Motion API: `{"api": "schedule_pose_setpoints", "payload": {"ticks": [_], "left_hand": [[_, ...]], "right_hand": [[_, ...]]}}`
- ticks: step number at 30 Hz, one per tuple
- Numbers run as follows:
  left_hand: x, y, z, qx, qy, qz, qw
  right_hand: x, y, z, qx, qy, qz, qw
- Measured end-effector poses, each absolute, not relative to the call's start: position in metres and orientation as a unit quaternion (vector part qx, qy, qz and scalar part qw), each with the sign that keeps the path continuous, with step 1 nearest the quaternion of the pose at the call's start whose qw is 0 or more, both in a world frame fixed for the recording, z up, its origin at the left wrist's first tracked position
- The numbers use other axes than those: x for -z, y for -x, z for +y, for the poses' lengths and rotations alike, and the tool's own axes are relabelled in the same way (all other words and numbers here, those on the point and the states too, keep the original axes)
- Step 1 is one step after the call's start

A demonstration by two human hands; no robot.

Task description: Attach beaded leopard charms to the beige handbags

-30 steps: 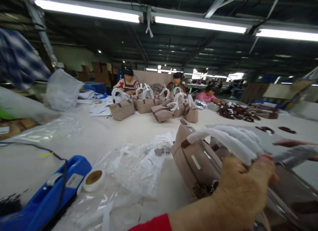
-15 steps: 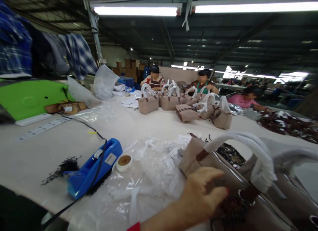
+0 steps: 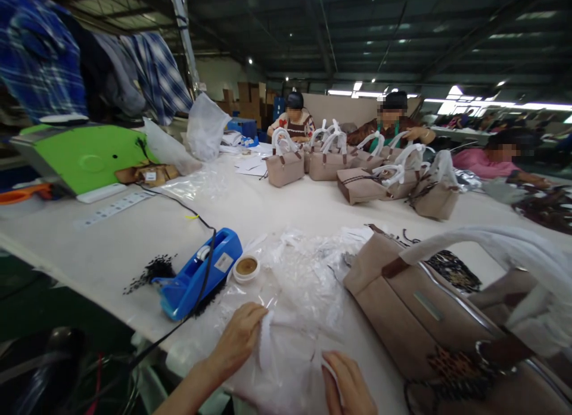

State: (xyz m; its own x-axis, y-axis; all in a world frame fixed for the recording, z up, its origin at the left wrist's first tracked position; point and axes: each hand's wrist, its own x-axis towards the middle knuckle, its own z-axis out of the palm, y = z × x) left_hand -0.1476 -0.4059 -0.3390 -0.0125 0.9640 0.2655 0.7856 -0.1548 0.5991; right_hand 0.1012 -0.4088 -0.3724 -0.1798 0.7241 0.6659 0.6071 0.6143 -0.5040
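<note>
A: Where's the white strip (image 3: 265,342), and which way does it run?
B: Bottom of the frame, just left of centre, over the clear plastic (image 3: 299,284). Its long axis runs nearly up and down the picture, the upper end leaning slightly right.

A: And the hands?
B: The left hand (image 3: 241,334) touches the strip's upper end, fingers bent and drawn together. I can't tell whether they've closed on it. The right hand (image 3: 348,382), at the bottom edge right of centre, has its fingers curved beside the plastic, with a pale edge along them. What that edge is, or whether it's gripped, I can't tell.

A: How does the strip look?
B: Narrow, matte and slightly curved. The plastic is crumpled and glossy, spread across the counter (image 3: 250,215).

A: What lies around it?
B: A tape roll (image 3: 246,268) just above the left hand, beside a blue tape dispenser (image 3: 214,266) left of centre. A taupe handbag (image 3: 384,290) with wrapped handles fills the lower right, apart from the right hand. More handbags (image 3: 286,168) stand in the upper middle, with co-workers seated behind them.
</note>
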Motion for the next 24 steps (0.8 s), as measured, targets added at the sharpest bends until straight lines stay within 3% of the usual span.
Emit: {"api": "schedule_pose_setpoints", "payload": {"ticks": [5, 12, 18, 24], "left_hand": [[0.361, 0.151, -0.407, -0.339, -0.692, 0.629, 0.109], [0.364, 0.15, -0.407, -0.35, -0.689, 0.629, 0.083], [0.365, 0.148, -0.407, -0.357, -0.692, 0.623, 0.078], [0.365, 0.148, -0.406, -0.35, -0.703, 0.618, 0.041]], "right_hand": [[0.361, -0.05, -0.369, 0.016, 0.397, -0.843, 0.362], [0.366, -0.044, -0.362, 0.016, 0.406, -0.844, 0.35], [0.364, -0.033, -0.364, -0.078, 0.443, -0.834, 0.319], [0.371, -0.024, -0.358, -0.213, 0.463, -0.789, 0.342]]}}
